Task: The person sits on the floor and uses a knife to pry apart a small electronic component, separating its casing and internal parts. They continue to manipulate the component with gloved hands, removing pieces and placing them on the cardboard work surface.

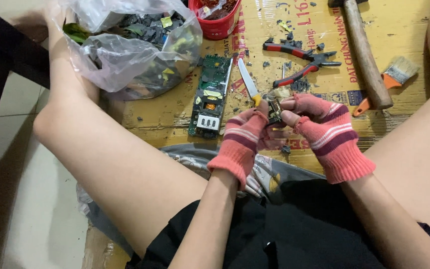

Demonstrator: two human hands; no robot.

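A: What is pinched between the two hands?

B: A small electronic part (274, 110), dark and blocky with a pale yellowish bit on it, about at the near edge of the cardboard sheet (175, 117), held just above it. It looks like a little wound component off a board, though it is too small to tell for sure.

A: How are the fingers set?

B: The left hand (242, 142) has its fingers closed on a knife (250, 84) with a yellow handle, blade pointing away toward the far edge. The right hand (327, 132) pinches the part narrowly, bare fingertips (288, 117) poking out of the striped pink glove.

A: How would it handle?

B: Light, hard and stiff, I judge, likely brittle at its thin edges and pins. Best gripped by its flat sides, clear of the blade.

A: And around it?

B: A green circuit board (210, 97) lies just left of the hands; red-handled pliers (299, 60), a hammer (367, 57) and a brush (389, 82) lie toward the far right corner.
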